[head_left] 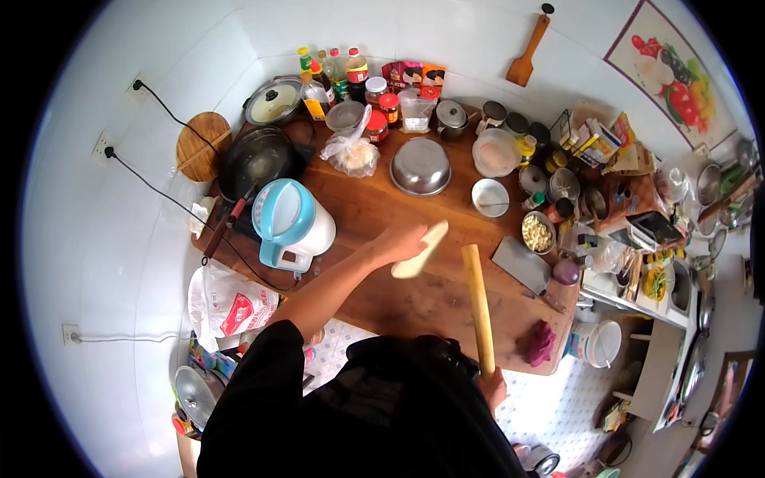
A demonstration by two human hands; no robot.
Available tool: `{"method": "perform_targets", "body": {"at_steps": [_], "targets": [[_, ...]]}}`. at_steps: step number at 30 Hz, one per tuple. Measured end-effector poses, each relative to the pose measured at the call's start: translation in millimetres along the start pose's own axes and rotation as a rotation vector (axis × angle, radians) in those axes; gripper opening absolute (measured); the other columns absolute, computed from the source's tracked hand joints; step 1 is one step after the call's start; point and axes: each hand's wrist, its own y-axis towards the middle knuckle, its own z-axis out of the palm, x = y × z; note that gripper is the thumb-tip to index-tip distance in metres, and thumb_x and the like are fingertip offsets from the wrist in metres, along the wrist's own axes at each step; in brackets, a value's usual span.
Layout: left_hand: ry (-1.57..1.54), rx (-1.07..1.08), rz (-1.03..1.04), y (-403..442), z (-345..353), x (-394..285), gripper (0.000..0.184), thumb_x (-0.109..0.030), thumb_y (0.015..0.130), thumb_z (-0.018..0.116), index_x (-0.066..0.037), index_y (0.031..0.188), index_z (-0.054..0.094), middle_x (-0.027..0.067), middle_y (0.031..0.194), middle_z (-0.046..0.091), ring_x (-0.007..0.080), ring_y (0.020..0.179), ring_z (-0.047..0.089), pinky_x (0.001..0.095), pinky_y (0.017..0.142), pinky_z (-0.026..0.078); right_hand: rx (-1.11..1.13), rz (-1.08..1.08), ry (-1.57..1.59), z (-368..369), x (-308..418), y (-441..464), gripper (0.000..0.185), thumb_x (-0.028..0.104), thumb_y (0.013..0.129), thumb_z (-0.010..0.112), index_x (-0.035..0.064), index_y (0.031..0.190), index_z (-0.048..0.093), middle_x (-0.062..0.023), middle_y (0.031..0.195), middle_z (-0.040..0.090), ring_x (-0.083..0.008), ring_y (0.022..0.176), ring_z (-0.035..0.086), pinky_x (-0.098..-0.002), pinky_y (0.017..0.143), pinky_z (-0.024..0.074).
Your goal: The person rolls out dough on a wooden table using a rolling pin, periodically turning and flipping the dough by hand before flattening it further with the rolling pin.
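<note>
The left hand (401,244) is gripping a flat piece of dough (424,253) over the table (374,295); the right hand (494,388), nearer the body, is grasping a rolling pin (479,303) beside it.

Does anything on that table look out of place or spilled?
No spill shows. The purple cloth lies crumpled by the near right corner of the table, and the cleaver lies bare and askew beside the purple onion; both look untidy near the rolling pin.
</note>
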Motion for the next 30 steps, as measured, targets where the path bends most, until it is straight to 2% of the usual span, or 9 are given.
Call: {"method": "perform_targets", "body": {"at_steps": [6, 11, 14, 15, 17, 21, 24, 27, 30], "targets": [[0.454, -0.027, 0.070, 18.5, 101.7, -16.2, 0.017, -0.011, 0.085, 0.069, -0.004, 0.098, 0.077, 0.0201, 0.092, 0.077, 0.0379, 0.089, 0.076, 0.0495, 0.073, 0.061, 0.029, 0.124, 0.033, -0.2, 17.0, -2.8, 0.048, 0.033, 0.078, 0.081, 0.0126, 0.119, 0.066, -0.0192, 0.105, 0.076, -0.0421, 0.103, 0.072, -0.0516, 0.086, 0.0563], [0.092, 0.177, -0.008, -11.4, 223.5, -11.9, 0.028, -0.025, 0.089, 0.066, -0.006, 0.102, 0.081, 0.0203, 0.108, 0.076, 0.0388, 0.100, 0.075, 0.0518, 0.087, 0.059, 0.091, 0.158, 0.013, 3.3, 14.5, -7.0, 0.045, 0.036, 0.083, 0.079, 0.0118, 0.119, 0.068, -0.0196, 0.108, 0.076, -0.0413, 0.106, 0.072, -0.0532, 0.087, 0.0557], [-0.201, -0.084, -0.088, -16.4, 240.7, 26.5, 0.018, -0.017, 0.090, 0.062, -0.001, 0.095, 0.070, 0.0230, 0.103, 0.071, 0.0421, 0.100, 0.069, 0.0536, 0.086, 0.057, 0.125, 0.030, 0.065, 33.2, -41.7, 2.1, 0.055, 0.051, 0.081, 0.083, 0.0145, 0.119, 0.065, -0.0190, 0.108, 0.076, -0.0421, 0.106, 0.071, -0.0542, 0.085, 0.0553], [-0.154, -0.400, -0.178, -20.2, 236.8, 36.0, 0.017, -0.017, 0.094, 0.059, -0.002, 0.096, 0.066, 0.0208, 0.102, 0.070, 0.0426, 0.099, 0.067, 0.0554, 0.082, 0.056, 0.130, 0.051, 0.048, 36.9, -45.9, 1.6, 0.056, 0.053, 0.081, 0.082, 0.0143, 0.118, 0.065, -0.0187, 0.107, 0.076, -0.0420, 0.105, 0.072, -0.0542, 0.085, 0.0552], [0.028, -0.510, -0.372, -27.4, 226.3, 66.9, 0.031, -0.023, 0.097, 0.060, -0.002, 0.121, 0.062, 0.0236, 0.117, 0.067, 0.0416, 0.107, 0.066, 0.0537, 0.094, 0.054, 0.126, 0.070, 0.035, 38.8, -44.8, 2.2, 0.057, 0.055, 0.081, 0.082, 0.0142, 0.117, 0.065, -0.0184, 0.107, 0.076, -0.0419, 0.104, 0.072, -0.0542, 0.084, 0.0552], [-0.012, -0.573, -0.575, -30.4, 251.8, 108.1, 0.043, -0.024, 0.100, 0.060, 0.000, 0.136, 0.058, 0.0256, 0.130, 0.064, 0.0402, 0.116, 0.065, 0.0503, 0.101, 0.052, 0.152, 0.089, 0.055, 33.6, -31.1, 6.4, 0.059, 0.060, 0.081, 0.081, 0.0137, 0.114, 0.066, -0.0186, 0.104, 0.077, -0.0412, 0.102, 0.072, -0.0536, 0.083, 0.0559], [-0.467, -0.568, -0.592, -20.6, 263.4, 112.4, 0.055, -0.030, 0.099, 0.064, 0.002, 0.143, 0.055, 0.0256, 0.132, 0.066, 0.0407, 0.117, 0.066, 0.0477, 0.099, 0.054, 0.149, 0.058, 0.082, 31.6, -21.7, 13.0, 0.061, 0.063, 0.081, 0.080, 0.0133, 0.114, 0.067, -0.0188, 0.103, 0.077, -0.0404, 0.101, 0.073, -0.0527, 0.083, 0.0564], [-0.901, -0.541, -0.836, -1.8, 255.5, 112.3, 0.050, -0.034, 0.092, 0.073, 0.002, 0.125, 0.061, 0.0224, 0.112, 0.072, 0.0368, 0.104, 0.070, 0.0457, 0.087, 0.056, 0.142, 0.052, 0.057, 23.7, -4.7, 16.7, 0.063, 0.065, 0.081, 0.078, 0.0132, 0.115, 0.069, -0.0186, 0.101, 0.077, -0.0397, 0.099, 0.074, -0.0515, 0.082, 0.0570], [-0.974, -0.453, -0.717, 1.3, 246.0, 102.0, 0.040, -0.033, 0.093, 0.072, 0.000, 0.113, 0.060, 0.0195, 0.104, 0.071, 0.0318, 0.099, 0.070, 0.0453, 0.084, 0.054, 0.131, 0.011, 0.035, 20.3, -3.9, 16.0, 0.064, 0.067, 0.081, 0.077, 0.0137, 0.115, 0.070, -0.0176, 0.099, 0.078, -0.0392, 0.097, 0.074, -0.0506, 0.082, 0.0576]]}}
